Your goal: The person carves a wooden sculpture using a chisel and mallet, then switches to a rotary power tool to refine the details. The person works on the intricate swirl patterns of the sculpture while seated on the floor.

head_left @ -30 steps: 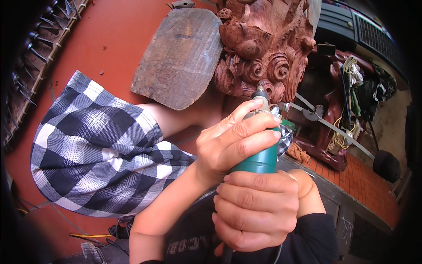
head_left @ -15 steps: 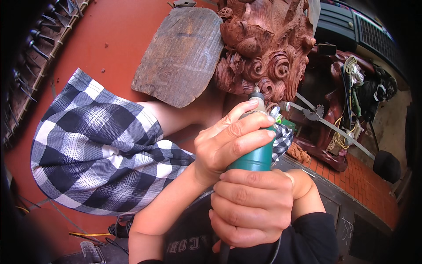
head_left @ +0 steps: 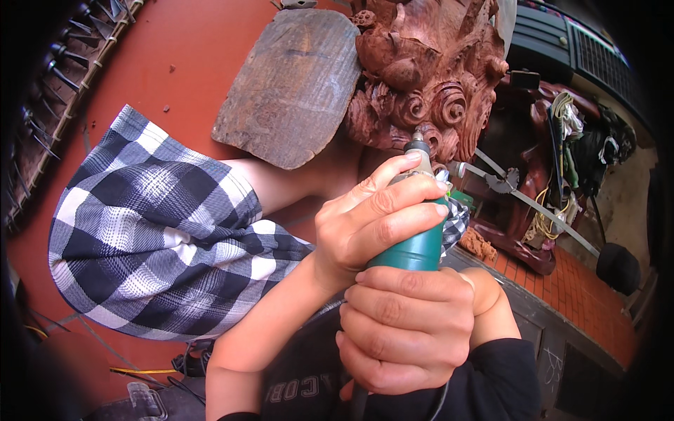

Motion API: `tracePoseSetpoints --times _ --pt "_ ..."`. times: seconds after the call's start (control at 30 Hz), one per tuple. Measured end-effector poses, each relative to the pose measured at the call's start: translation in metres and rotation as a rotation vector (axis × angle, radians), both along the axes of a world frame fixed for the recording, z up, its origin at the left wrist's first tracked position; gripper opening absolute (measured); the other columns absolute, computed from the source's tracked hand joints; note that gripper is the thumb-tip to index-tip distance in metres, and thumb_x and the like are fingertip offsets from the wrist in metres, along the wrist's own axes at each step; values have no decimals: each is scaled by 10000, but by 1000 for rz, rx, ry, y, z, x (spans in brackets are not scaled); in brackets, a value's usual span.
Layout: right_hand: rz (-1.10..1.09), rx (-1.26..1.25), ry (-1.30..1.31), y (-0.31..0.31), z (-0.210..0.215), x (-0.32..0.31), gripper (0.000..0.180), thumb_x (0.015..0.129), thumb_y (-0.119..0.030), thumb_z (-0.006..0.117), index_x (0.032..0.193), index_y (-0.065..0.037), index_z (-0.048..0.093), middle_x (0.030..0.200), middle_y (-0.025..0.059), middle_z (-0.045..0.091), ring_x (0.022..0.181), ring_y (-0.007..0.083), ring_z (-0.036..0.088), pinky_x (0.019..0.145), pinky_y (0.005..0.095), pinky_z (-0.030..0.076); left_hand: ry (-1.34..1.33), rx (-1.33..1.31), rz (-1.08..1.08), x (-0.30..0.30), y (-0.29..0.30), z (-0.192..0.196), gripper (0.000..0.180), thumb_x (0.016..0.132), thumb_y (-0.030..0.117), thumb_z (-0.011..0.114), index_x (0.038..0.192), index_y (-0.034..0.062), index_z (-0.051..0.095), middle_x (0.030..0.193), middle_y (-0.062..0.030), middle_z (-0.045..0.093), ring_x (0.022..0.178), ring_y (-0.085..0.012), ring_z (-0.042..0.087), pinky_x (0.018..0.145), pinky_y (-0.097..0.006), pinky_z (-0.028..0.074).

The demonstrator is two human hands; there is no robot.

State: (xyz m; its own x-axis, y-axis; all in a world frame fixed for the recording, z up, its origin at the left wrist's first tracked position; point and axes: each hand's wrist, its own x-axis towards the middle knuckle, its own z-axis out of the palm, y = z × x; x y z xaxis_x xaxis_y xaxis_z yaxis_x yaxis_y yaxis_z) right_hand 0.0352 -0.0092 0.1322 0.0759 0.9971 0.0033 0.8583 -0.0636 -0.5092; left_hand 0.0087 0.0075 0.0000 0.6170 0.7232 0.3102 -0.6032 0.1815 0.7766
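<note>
A: Grips?
B: Left hand (head_left: pixel 372 224) clenched round upper body of green rotary tool (head_left: pixel 414 242), fingers wrapped across it. Right hand (head_left: pixel 407 330) clenched round lower end, directly beneath left.

A: Tool position?
B: Centre of view, upright, tip at the scrollwork of reddish wood carving (head_left: pixel 428 77), far side. Contact point too small to confirm.

A: Surroundings?
B: Flat grey-brown slab (head_left: pixel 291 84) just left of carving. Checked cloth (head_left: pixel 154 231) over knee, left. Red floor (head_left: pixel 182 56) beneath. Cord (head_left: pixel 351 403) hanging below right hand, near edge.
</note>
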Motion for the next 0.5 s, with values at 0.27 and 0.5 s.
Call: tracePoseSetpoints --times 0.27,0.5 --pt "34 3 0 -7 -2 -3 130 828 -147 669 868 -23 656 765 106 676 717 246 720 714 375 623 13 -5 -18 -8 -7 -4 280 778 69 786 1043 70 697 1011 -119 753 923 -324 751 944 -474 619" --pt "11 -22 28 -6 -1 -7 146 856 -177 667 859 -31 653 767 105 677 710 243 720 709 375 623 35 -7 -28 -13 -7 -3 270 777 67 787 1033 72 701 1016 -117 754 923 -322 752 941 -473 621"
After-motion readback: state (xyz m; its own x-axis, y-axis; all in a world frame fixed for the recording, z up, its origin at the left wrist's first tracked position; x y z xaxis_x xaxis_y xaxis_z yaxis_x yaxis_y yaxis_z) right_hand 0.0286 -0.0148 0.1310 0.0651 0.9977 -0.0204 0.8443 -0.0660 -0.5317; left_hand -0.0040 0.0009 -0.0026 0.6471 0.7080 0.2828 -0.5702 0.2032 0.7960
